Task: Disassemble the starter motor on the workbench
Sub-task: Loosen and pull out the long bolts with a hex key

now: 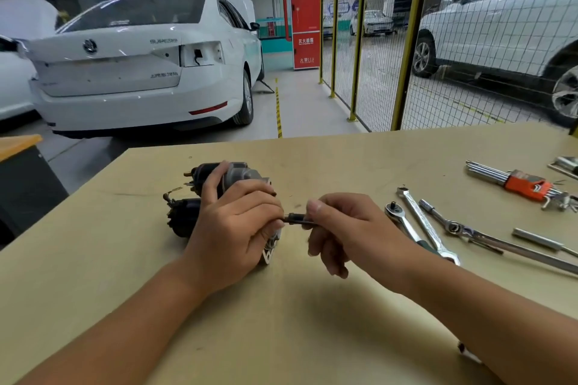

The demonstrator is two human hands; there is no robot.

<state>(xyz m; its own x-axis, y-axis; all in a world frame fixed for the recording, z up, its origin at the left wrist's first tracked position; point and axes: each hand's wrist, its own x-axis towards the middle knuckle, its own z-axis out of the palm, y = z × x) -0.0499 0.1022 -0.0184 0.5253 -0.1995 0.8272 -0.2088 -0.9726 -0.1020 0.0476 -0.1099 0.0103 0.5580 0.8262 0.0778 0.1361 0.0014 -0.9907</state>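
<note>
A dark starter motor lies on the tan workbench, its solenoid on the far side and its black cylindrical body nearer to me. My left hand is wrapped over the motor's right end and holds it down. My right hand pinches a thin dark tool that points left at the motor's end housing, just past my left fingertips. The housing itself is mostly hidden under my left hand.
To the right lie a ratchet, a combination wrench, an extension bar with socket and an orange-holdered hex key set. Behind the bench stand a white car and a yellow mesh fence.
</note>
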